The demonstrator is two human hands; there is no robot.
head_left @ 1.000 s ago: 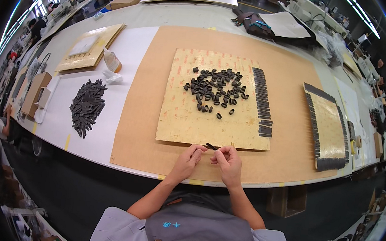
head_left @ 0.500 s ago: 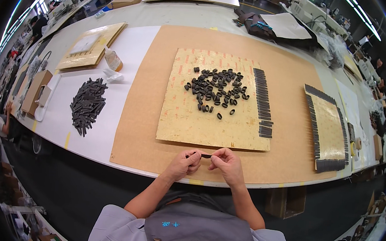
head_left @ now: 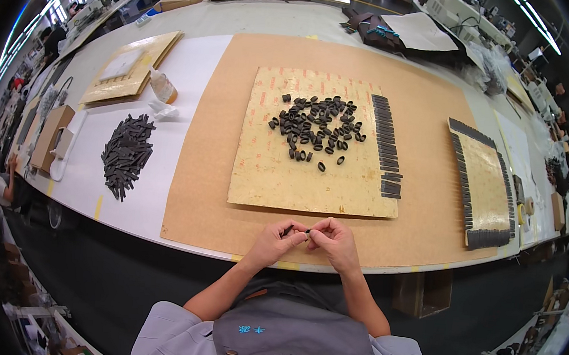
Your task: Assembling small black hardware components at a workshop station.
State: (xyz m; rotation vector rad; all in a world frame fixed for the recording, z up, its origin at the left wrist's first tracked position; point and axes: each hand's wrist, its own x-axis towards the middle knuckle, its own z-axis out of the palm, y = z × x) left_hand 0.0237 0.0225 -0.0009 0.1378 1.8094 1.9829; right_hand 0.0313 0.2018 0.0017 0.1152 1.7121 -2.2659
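Close to the table's front edge, my left hand [head_left: 275, 242] and my right hand [head_left: 335, 245] meet, fingertips nearly touching. Both pinch a small black strip [head_left: 286, 231], mostly covered by fingers. Just beyond them lies a yellowish board [head_left: 283, 189]. On it sits a loose heap of small black loops [head_left: 312, 129], a few lying apart at the near side. Along the board's right edge runs a column of flat black strips [head_left: 386, 132]. To the left, a pile of similar dark strips [head_left: 126, 157] rests on white sheeting.
Brown paper [head_left: 195, 190] underlies the board. At right stands another board [head_left: 486, 188] edged with black strips. A glue-like bottle [head_left: 162, 88], crumpled tissue [head_left: 163, 109] and a stacked panel [head_left: 131, 69] are at left. Dark bags [head_left: 375, 33] lie at the far side.
My hands have drawn closer together, and the straight strip stretched between them now shows less, its ends brought together at my fingertips. The view has shifted slightly.
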